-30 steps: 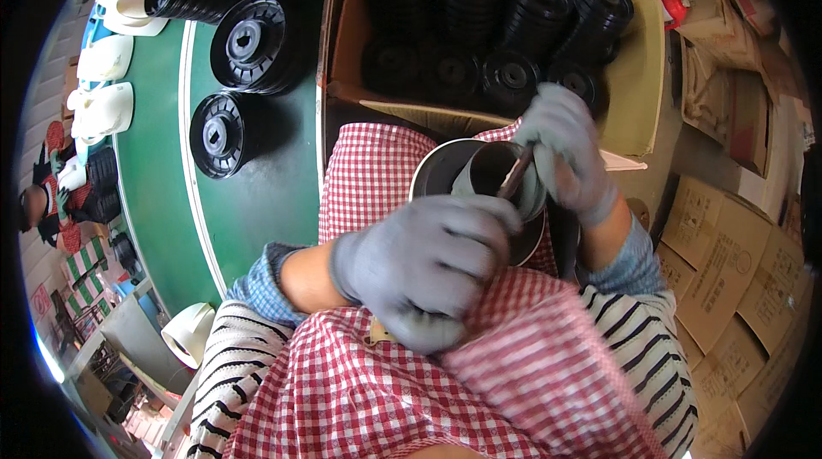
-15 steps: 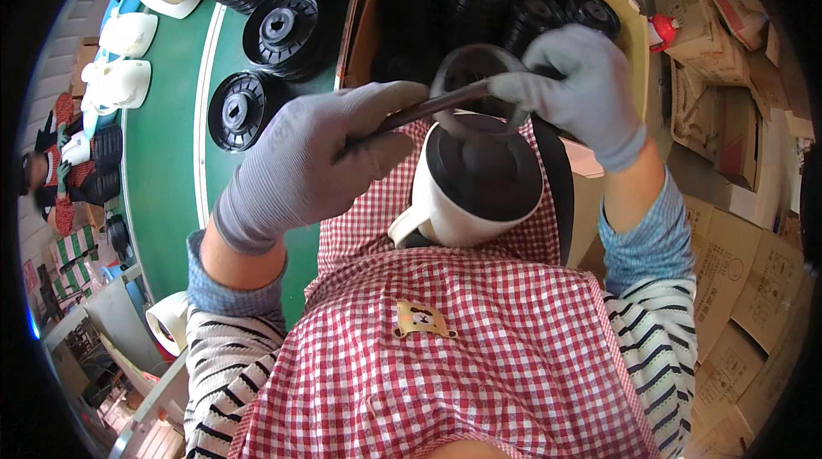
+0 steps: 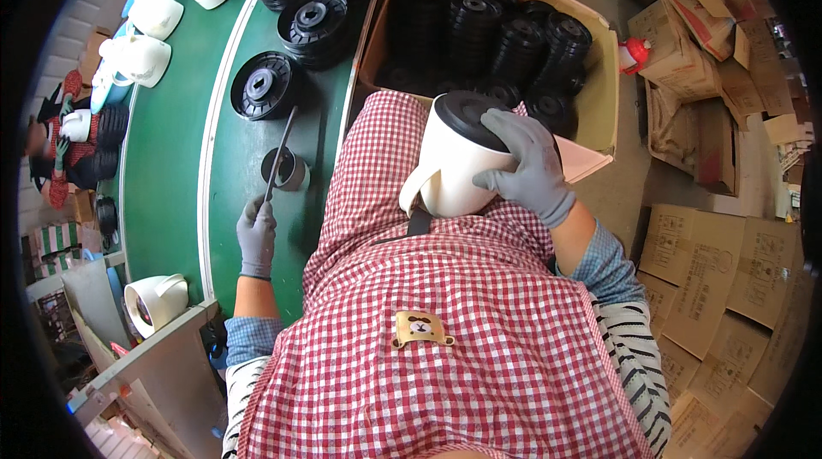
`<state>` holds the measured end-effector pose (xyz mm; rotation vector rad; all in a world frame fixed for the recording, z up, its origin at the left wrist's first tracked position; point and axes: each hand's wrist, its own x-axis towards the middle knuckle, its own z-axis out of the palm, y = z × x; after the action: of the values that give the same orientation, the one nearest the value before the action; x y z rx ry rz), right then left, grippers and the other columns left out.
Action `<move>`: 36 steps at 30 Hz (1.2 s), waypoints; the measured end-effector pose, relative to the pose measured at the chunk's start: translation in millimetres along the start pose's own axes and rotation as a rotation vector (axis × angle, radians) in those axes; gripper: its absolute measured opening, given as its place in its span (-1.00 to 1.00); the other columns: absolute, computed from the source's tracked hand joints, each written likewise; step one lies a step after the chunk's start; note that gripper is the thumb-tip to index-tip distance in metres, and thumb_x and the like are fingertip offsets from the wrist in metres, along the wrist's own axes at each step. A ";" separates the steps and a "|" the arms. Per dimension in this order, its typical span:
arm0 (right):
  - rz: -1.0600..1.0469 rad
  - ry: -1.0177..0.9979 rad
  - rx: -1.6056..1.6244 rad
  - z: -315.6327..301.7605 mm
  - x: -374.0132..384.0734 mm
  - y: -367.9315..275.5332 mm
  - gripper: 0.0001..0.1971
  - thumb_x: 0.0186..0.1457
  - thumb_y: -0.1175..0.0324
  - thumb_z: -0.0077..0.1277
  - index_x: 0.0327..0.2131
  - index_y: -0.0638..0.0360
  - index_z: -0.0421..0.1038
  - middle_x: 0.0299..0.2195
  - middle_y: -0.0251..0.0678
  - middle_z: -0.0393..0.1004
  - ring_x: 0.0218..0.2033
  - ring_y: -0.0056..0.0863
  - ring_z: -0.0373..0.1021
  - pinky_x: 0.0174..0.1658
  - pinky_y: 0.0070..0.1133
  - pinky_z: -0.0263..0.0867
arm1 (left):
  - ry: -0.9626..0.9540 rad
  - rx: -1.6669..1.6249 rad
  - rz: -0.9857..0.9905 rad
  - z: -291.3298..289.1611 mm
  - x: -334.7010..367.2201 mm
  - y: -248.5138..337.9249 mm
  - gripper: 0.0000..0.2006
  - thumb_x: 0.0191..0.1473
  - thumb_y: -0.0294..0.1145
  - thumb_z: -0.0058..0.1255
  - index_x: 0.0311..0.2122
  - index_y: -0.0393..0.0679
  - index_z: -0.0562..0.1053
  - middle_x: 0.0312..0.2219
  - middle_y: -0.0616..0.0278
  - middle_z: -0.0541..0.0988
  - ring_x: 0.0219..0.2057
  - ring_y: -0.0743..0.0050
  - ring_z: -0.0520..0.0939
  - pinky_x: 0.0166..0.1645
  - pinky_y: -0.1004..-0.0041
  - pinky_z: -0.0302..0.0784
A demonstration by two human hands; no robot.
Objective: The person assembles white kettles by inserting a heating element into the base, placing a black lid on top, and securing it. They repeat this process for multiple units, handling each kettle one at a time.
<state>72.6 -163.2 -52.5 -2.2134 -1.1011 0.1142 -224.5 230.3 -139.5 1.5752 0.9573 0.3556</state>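
Observation:
On my lap rests a white jug (image 3: 462, 176), tilted, with its handle to the left and a round black part (image 3: 467, 115) facing up. My right hand (image 3: 535, 163) grips the jug's right side, fingers on the edge of the black part and thumb on the white wall. Away to the left, over the green bench, my left hand (image 3: 256, 236) is closed on the near end of a thin dark stick (image 3: 280, 151). That stick slants across a small dark cup (image 3: 297, 175) standing on the bench; whether they touch I cannot tell. Both hands wear grey gloves.
Black round bases (image 3: 265, 86) stand stacked on the green bench (image 3: 171, 168). An open carton (image 3: 604, 91) beyond my knees holds several more stacks. White jugs (image 3: 141, 61) line the bench's far left, near another person (image 3: 75, 138). Flattened cartons (image 3: 711, 279) lie at right.
My left hand has carried the stick from above the jug down left to the bench. My right hand has left the stick and taken hold of the jug.

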 end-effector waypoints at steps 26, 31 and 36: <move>0.013 -0.415 -0.276 -140.8 103.6 -27.2 -0.50 0.01 -0.07 0.17 0.03 -0.18 0.54 -0.34 -0.23 0.59 -0.28 -0.29 0.52 -0.09 -0.35 0.37 | -1.102 0.561 0.731 205.2 41.0 320.8 -0.80 0.18 -0.47 0.05 -0.14 -0.34 0.55 -0.46 0.19 0.59 -0.46 0.56 0.56 -0.35 0.50 0.50; 0.163 -0.326 0.163 -117.1 70.2 31.5 -0.62 0.10 0.13 0.19 -0.01 -0.07 0.56 -0.36 -0.15 0.61 -0.33 -0.27 0.56 -0.24 -0.46 0.42 | -1.310 0.621 0.620 263.2 74.5 304.0 -0.75 0.18 -0.45 0.01 -0.09 -0.32 0.56 -0.47 0.18 0.60 -0.46 0.55 0.58 -0.34 0.50 0.53; 0.295 -0.330 0.087 -89.4 52.5 26.7 -0.72 0.21 0.12 0.04 -0.20 0.10 0.55 -0.51 -0.13 0.55 -0.46 -0.14 0.51 -0.36 -0.31 0.39 | -1.266 0.751 0.959 289.1 112.2 266.9 -0.78 0.19 -0.40 0.05 -0.14 -0.27 0.60 -0.39 0.12 0.65 -0.37 0.31 0.66 -0.23 0.36 0.59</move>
<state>155.7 -182.2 12.3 -2.3158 -0.9054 0.6622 145.3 127.9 2.6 2.3259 -0.7867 -0.4343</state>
